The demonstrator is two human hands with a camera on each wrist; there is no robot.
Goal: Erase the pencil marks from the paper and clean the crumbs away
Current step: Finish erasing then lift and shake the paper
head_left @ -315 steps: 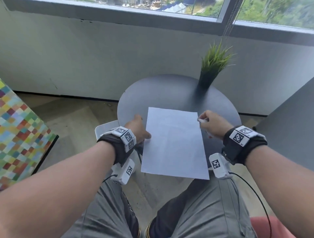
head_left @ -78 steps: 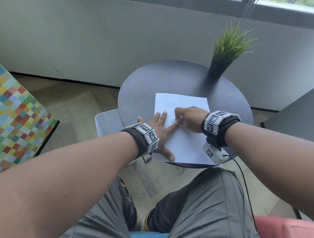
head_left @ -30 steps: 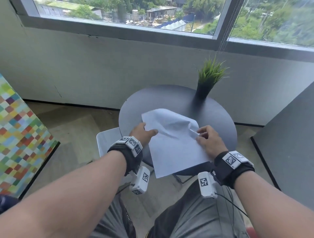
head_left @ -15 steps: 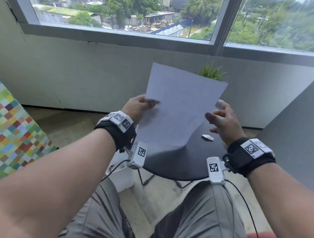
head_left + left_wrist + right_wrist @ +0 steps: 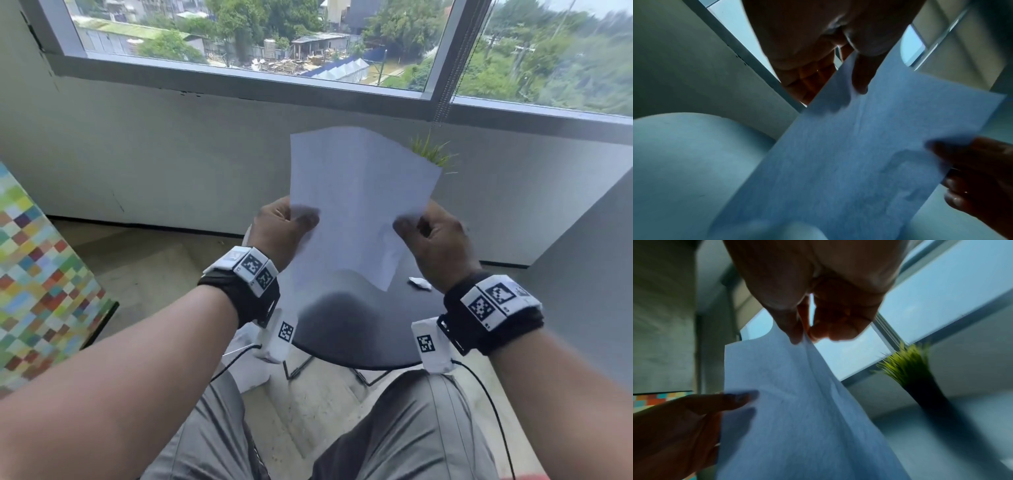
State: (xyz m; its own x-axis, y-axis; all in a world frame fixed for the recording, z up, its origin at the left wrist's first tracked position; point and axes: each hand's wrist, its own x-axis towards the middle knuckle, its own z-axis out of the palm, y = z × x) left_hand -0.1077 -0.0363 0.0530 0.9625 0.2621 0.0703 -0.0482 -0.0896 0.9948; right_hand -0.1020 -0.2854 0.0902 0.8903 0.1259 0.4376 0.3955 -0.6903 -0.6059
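The white paper (image 5: 356, 205) is held upright in the air above the round dark table (image 5: 356, 329). My left hand (image 5: 284, 226) pinches its left edge and my right hand (image 5: 428, 233) pinches its right edge. In the left wrist view the thumb lies on the paper (image 5: 849, 154), with the fingers behind the sheet. The right wrist view shows thumb and fingers pinching the paper (image 5: 797, 402) at a crease. A small white eraser (image 5: 419, 283) lies on the table, under my right hand. No pencil marks or crumbs can be made out.
A potted grass plant (image 5: 431, 154) stands at the far side of the table, partly hidden by the sheet. A grey wall and a window lie beyond. A multicoloured checkered panel (image 5: 37, 281) is at the left, a grey surface (image 5: 589, 267) at the right.
The paper was lifted off the table and now stands upright. My right hand, open half a second ago, now pinches its right edge. The eraser left that hand and lies on the table.
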